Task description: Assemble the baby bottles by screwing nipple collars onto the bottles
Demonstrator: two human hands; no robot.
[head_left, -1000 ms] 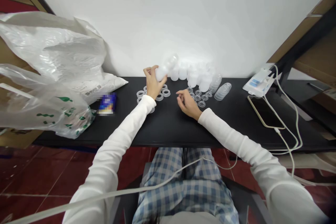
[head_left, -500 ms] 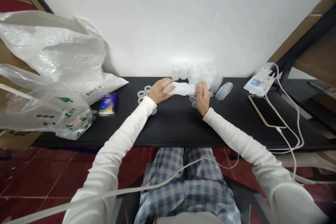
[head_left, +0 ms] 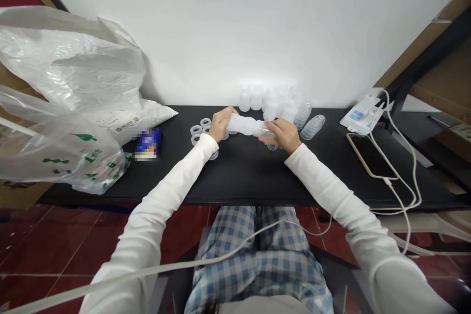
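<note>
A white translucent bottle (head_left: 241, 124) lies sideways in the air above the table, held between both hands. My left hand (head_left: 220, 125) is closed around its left end. Fingers of my right hand (head_left: 286, 134) wrap the clear cap (head_left: 264, 130) at its other end. To the left of the bottle, white rings (head_left: 196, 130) lie in a cluster, partly covered by my left hand. Small clear pieces (head_left: 272, 147) lie under my right hand, which hides some of them. Behind it, several white bottles (head_left: 256, 99) stand by the wall, with clear domed caps (head_left: 313, 127) stacked at the right.
On the black table (head_left: 243, 181) a blue packet (head_left: 147, 144) lies at left, beside large plastic bags (head_left: 88, 78). A phone (head_left: 371, 156) with a charging cable and a white power strip (head_left: 362, 115) are at right. A white cable (head_left: 235, 253) crosses above my lap.
My right hand has turned, its fingers now reaching further around the cap end. My left hand and the bottle have shifted slightly left.
</note>
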